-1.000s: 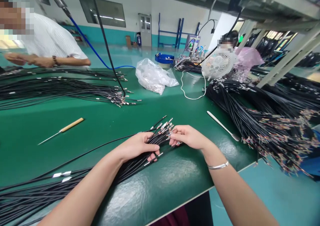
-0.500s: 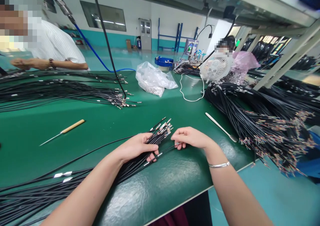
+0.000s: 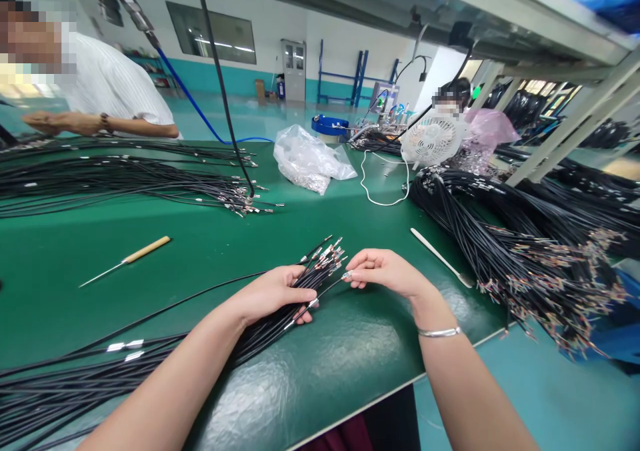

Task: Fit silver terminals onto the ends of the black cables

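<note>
My left hand [image 3: 285, 294] is wrapped round a bundle of black cables [image 3: 313, 276] just behind their ends, where small metal terminals and coloured wire tips fan out. One single cable [image 3: 330, 286] runs out from the bundle toward the right. My right hand [image 3: 373, 269] pinches its end at a small silvery connector [image 3: 347, 275] between thumb and fingertips. The bundle's long tails trail off to the lower left, with white labels [image 3: 125, 346] on some of them. All of this lies over a green tabletop [image 3: 360, 351].
An awl with a wooden handle [image 3: 147, 249] lies at left; a thin white brush-like tool [image 3: 440, 256] lies at right. Behind are a clear plastic bag [image 3: 313, 161], a white fan [image 3: 433, 138] and more cable bundles [image 3: 500, 251]. A co-worker's sleeve [image 3: 123, 81] shows at far left.
My right hand has moved slightly up and left, lifting the single cable's end closer to the bundle's tips. My left hand keeps its hold in the same place.
</note>
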### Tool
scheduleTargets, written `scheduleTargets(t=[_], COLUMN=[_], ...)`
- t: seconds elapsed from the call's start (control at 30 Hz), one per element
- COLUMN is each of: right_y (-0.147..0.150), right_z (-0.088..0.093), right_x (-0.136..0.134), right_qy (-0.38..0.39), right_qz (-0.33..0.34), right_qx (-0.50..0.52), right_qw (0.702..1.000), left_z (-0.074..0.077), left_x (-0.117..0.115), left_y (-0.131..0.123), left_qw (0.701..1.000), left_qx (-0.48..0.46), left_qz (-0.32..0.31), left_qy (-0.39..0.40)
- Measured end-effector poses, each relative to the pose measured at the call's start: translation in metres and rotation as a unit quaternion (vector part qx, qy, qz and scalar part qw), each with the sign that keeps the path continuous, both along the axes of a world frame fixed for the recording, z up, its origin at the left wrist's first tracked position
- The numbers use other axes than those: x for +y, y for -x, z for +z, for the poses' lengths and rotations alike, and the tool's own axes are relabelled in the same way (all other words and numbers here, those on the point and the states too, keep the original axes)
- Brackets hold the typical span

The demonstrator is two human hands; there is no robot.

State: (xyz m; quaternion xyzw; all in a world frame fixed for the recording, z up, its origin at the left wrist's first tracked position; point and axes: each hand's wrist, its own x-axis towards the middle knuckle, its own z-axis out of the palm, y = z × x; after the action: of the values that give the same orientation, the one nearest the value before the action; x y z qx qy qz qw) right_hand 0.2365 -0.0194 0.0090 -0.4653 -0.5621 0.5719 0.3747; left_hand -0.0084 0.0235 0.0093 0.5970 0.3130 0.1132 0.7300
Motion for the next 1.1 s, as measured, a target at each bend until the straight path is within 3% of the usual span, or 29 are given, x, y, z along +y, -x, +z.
scheduleTargets(t=[0.53,0.8,0.9,1.0,1.1], right_y=[0.015,0.013,0.014,0.026,0.044], right_z=[-0.011,-0.010,-0.011,-0.011,-0.012], right_x=[0.006,0.005,0.006,0.009,0.013], right_qy=[-0.035,-0.019,-0.033,-0.103,-0.127], right_qz=[-0.015,0.001,-0.044,-0.124,-0.129], right_qx=[0.008,0.020,0.040,0.080,0.121], right_qw=[0.999,1.000,0.998,0.984,0.976], left_z=[0.004,0.009,0.006,0.007,0.009], left_x=[-0.003,-0.013,-0.018,-0.022,-0.023], left_y=[0.000,-0.004,-0.006,-0.007,-0.008], left_qw=[0.999,0.980,0.965,0.953,0.947], left_qx=[0.005,0.101,0.140,0.163,0.172], left_qz=[-0.006,0.009,0.030,0.036,0.031], left_qy=[-0.044,-0.171,-0.220,-0.254,-0.268])
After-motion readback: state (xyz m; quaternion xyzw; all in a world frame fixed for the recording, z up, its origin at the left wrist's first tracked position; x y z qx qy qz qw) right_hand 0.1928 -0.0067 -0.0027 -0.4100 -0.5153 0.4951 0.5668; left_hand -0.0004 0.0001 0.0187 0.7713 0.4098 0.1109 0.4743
